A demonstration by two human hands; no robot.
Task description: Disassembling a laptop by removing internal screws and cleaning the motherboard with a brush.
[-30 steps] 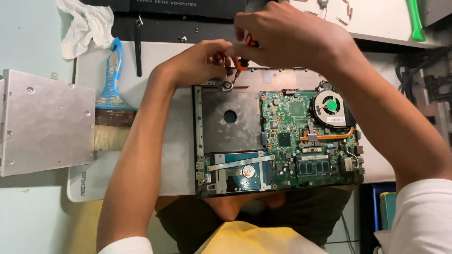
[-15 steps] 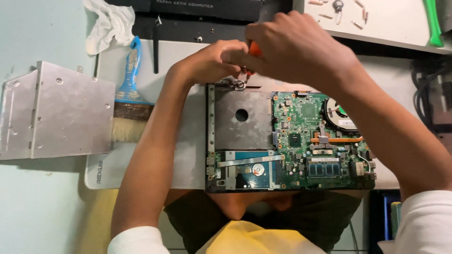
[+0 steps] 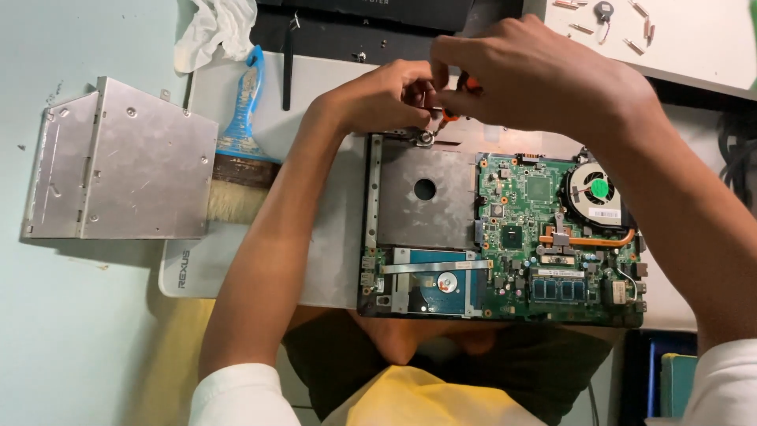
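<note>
Two bare forearms rise from the lower frame over an opened laptop base at centre-right, green board and fan exposed, to its upper edge, where the left hand and right hand pinch an orange-handled screwdriver between curled fingertips, a silver drive lying far left.

Optical drive at 9 o'clock: brushed bare metal, matt grey, faint scuffs. Bay plate in the opened laptop: dull mottled metal. Circuit board: green, semi-gloss, with a copper-coloured heat pipe. Brush: worn blue plastic handle, dark band, pale soft bristles. Cloth at 11 o'clock: white, crumpled. Mat: smooth pale grey. Table: matt pale blue-green.
</note>
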